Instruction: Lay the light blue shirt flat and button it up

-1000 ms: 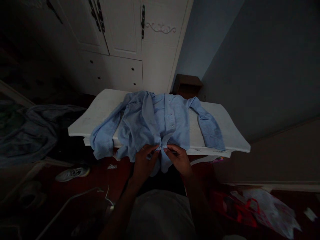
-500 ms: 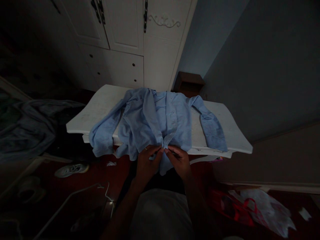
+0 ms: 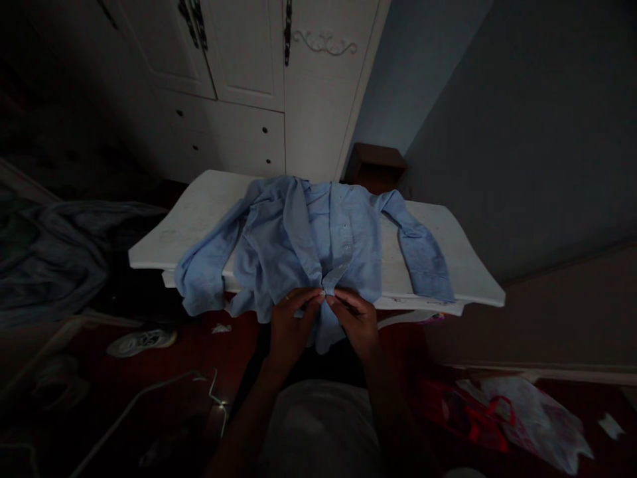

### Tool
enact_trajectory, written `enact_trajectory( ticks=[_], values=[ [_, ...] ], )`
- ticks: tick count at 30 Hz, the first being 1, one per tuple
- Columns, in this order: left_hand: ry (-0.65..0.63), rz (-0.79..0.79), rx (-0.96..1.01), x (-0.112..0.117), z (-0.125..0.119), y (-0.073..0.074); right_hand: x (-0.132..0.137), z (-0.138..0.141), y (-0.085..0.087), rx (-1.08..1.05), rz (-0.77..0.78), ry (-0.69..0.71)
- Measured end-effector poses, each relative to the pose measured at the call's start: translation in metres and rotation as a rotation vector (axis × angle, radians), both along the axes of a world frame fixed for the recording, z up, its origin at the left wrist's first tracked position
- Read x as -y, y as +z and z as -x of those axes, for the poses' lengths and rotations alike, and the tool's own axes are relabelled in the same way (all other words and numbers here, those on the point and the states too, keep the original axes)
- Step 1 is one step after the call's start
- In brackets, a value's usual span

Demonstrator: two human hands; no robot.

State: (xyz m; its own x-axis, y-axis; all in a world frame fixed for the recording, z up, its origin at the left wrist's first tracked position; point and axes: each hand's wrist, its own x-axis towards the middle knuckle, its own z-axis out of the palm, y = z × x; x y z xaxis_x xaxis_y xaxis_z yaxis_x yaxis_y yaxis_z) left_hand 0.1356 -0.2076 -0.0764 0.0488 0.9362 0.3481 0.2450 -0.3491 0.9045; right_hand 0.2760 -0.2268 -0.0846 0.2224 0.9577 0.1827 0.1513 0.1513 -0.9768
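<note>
A light blue button-up shirt [image 3: 361,229] lies spread on a white table [image 3: 184,219], its front parted along the upper placket and its sleeves stretched out to both sides. Its lower hem hangs over the near edge. There my left hand [image 3: 294,322] pinches one front edge of the shirt between thumb and fingertips. Close against it, my right hand [image 3: 357,322] pinches the other front edge, where the placket strip curls up. A small pale spot, perhaps a button, shows between the fingertips. Several buttons or buttonholes run down the placket above my hands.
A white wardrobe [image 3: 249,73] stands behind the table, with a small brown box-like stand [image 3: 378,162] beside it. Dark clothes [image 3: 54,259] are heaped at the left. On the red floor lie a shoe [image 3: 142,342], a white cable [image 3: 134,401], a red bag [image 3: 472,418] and a plastic bag [image 3: 542,418].
My hands stay at the hem, fingertips still together on the shirt's front edges, with only a slight shift. The pale spot between them shows a little more.
</note>
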Motion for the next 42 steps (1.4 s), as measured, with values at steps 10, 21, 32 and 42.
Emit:
enact_trajectory(
  ticks=[10,21,32,42],
  values=[
    [-0.003,-0.072,-0.006,0.001,-0.006,-0.004,0.008,-0.004,0.003,-0.036,0.085,0.059],
    [0.065,0.054,0.034,0.009,-0.011,-0.001,0.009,-0.010,-0.008,0.054,0.011,0.144],
    [-0.027,0.337,0.276,0.003,-0.017,-0.007,-0.008,-0.019,0.002,0.409,-0.280,0.204],
    [0.116,0.218,0.237,-0.003,-0.015,-0.019,-0.014,-0.011,-0.011,0.266,-0.285,0.171]
  ],
)
